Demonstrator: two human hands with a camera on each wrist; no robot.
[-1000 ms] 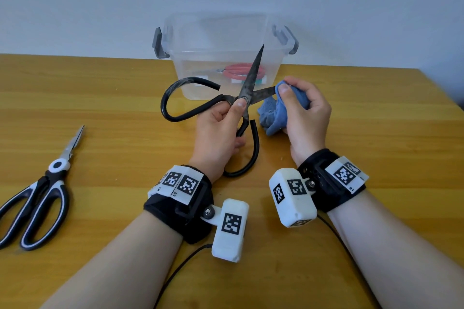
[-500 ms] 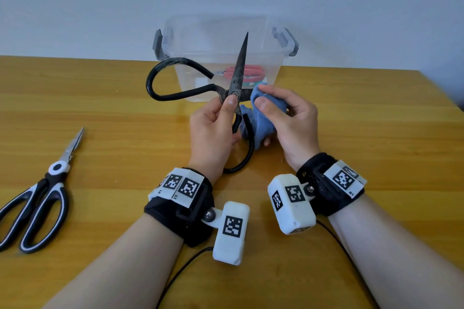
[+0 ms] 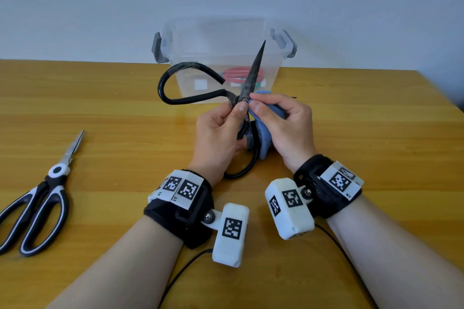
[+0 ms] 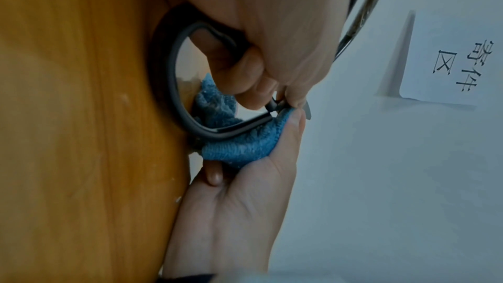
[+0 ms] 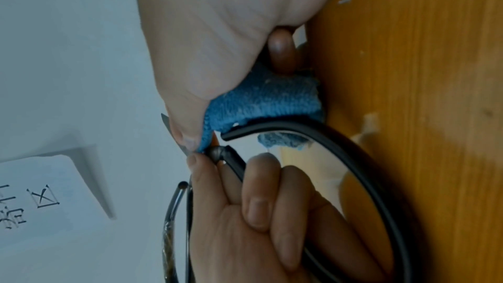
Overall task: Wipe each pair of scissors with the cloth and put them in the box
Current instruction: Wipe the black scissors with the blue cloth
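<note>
on the table [image 3: 351,113] stands the clear box [image 3: 221,40] with something red inside, and a black-and-white pair of scissors [image 3: 37,203] lies far left. in front of the box the left hand [image 3: 218,133] grasps the black scissors [image 3: 248,78] by the pivot, blades open, one tip up. the right hand [image 3: 288,128] clutches the blue cloth [image 3: 266,138] around the other blade.

held scissors [image 3: 193,88]: black | cloth [image 3: 266,138]: blue | box [image 3: 223,40]: clear, grey latches | counter scissors [image 3: 37,206]: black-white handles (steel blades) | counter [image 3: 376,133]: yellow wood grain | wrist bands [image 3: 180,208]: black, black-white tags
</note>
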